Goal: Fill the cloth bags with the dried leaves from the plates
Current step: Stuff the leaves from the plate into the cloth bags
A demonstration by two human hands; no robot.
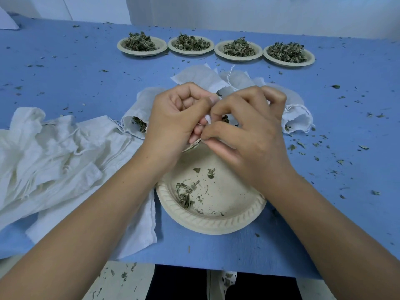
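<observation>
My left hand (173, 118) and my right hand (244, 126) meet above the far rim of a beige plate (207, 221) that holds a few dried leaves (185, 192). Between the fingers of both hands a small white cloth bag (208, 118) is pinched; most of it is hidden by the hands. A bit of leaf shows at my right fingertips. Filled bags lie behind the hands: one at the left (138, 118) with leaves at its mouth, one at the right (297, 118).
Several plates heaped with dried leaves stand in a row at the back, from the leftmost plate (141, 45) to the rightmost plate (289, 55). A pile of empty cloth bags (54, 152) lies at the left. Leaf crumbs are scattered over the blue table (65, 72); its front edge is near me.
</observation>
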